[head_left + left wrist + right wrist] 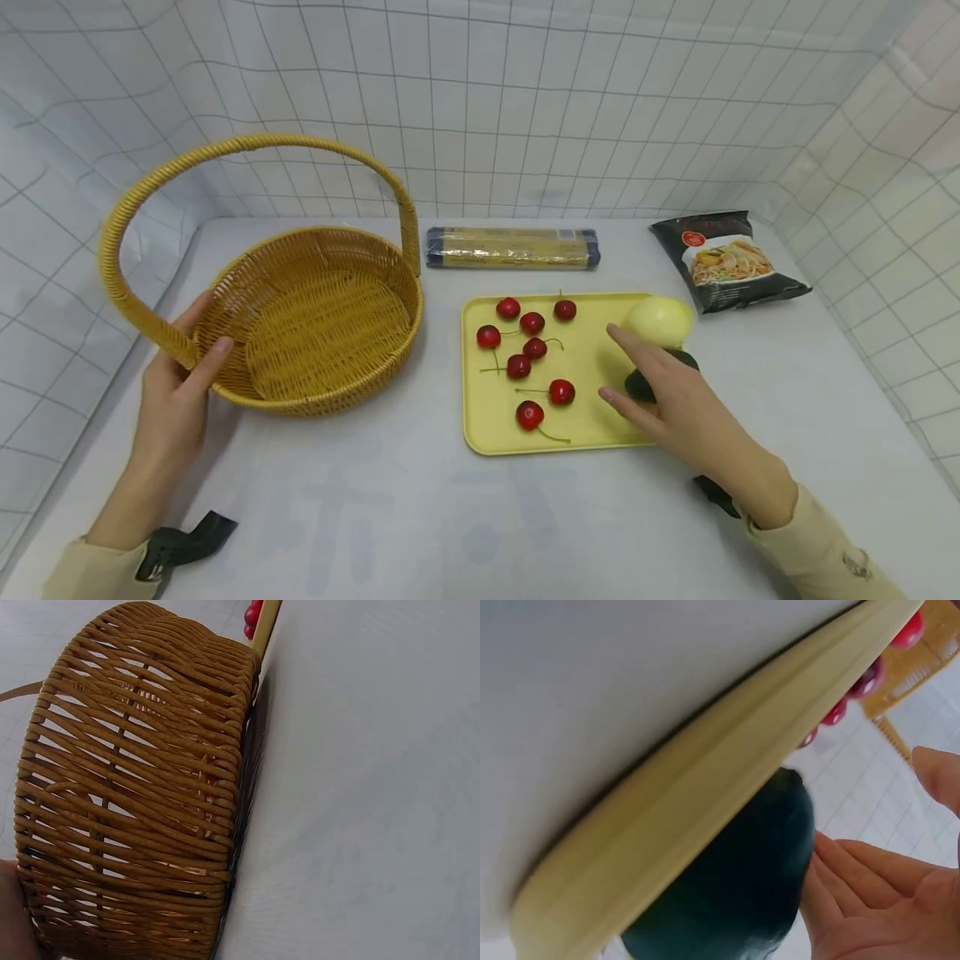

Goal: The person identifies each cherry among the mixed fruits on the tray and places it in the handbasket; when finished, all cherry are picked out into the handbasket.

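Note:
A woven yellow basket (322, 321) with a tall arched handle stands at the left. My left hand (202, 333) grips its near rim at the handle's base, thumb inside; the wall of the basket (135, 787) fills the left wrist view. On the yellow tray (585, 429) lie several red cherries (534, 348), a pale yellow round fruit (660, 320) and a dark avocado (642, 385). My right hand (611, 363) lies over the avocado with fingers straight. In the right wrist view the fingers (870, 877) rest flat beside the avocado (735, 885), behind the tray's rim (705, 780).
A long pack of dry noodles (513, 247) lies behind the tray. A black instant-noodle packet (727, 260) sits at the back right. White gridded walls enclose the white table (420, 517) on three sides.

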`<state>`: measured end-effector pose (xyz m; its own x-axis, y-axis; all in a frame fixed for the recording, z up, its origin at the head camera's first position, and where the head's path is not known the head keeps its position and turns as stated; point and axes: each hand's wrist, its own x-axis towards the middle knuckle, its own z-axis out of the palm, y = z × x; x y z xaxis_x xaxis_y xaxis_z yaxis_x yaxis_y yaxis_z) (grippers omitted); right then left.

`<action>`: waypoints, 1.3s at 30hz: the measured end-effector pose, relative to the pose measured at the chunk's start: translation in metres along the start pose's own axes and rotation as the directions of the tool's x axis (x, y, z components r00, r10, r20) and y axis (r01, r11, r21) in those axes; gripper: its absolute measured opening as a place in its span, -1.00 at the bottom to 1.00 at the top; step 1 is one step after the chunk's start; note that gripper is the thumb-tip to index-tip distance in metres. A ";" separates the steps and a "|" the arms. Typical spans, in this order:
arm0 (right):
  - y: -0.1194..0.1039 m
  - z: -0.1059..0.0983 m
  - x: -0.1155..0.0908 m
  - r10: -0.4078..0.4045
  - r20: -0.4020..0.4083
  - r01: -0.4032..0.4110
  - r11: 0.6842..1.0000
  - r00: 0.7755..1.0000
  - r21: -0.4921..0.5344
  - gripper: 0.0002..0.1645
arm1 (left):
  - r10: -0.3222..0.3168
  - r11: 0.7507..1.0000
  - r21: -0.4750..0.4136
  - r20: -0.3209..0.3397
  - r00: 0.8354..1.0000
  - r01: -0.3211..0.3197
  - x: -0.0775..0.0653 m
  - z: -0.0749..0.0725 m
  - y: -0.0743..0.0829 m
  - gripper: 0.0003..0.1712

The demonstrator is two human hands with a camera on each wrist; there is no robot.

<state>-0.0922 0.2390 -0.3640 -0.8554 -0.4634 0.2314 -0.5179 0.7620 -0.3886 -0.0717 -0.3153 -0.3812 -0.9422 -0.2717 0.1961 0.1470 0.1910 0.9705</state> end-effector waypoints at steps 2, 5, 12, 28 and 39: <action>-0.004 0.002 -0.002 -0.007 0.010 0.007 1.000 1.000 0.022 -0.04 | 0.020 0.994 0.111 0.024 1.000 -0.022 -0.001 0.001 0.001 -0.30; -0.009 0.005 -0.004 -0.036 0.007 0.036 0.998 0.999 0.054 -0.06 | 0.038 0.974 0.222 0.049 0.998 -0.048 -0.003 0.003 0.003 -0.30; -0.020 0.013 -0.001 -0.059 0.055 0.047 0.979 0.997 0.200 -0.17 | 0.053 0.938 0.335 0.105 0.993 -0.085 -0.008 0.004 0.006 -0.29; -0.032 0.027 0.023 -0.021 0.084 -0.005 0.956 0.996 0.293 -0.36 | 0.060 0.934 0.341 0.150 0.987 -0.108 -0.008 0.011 0.006 -0.30; -0.028 0.031 0.031 -0.047 0.073 0.025 0.958 0.996 0.284 -0.60 | 0.047 0.936 0.339 0.140 0.989 -0.092 -0.008 0.009 0.009 -0.30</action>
<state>-0.1041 0.1890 -0.3739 -0.8274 -0.5305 0.1842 -0.5166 0.5903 -0.6202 -0.0656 -0.3028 -0.3758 -0.9671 -0.1280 0.2197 0.1223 0.5234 0.8433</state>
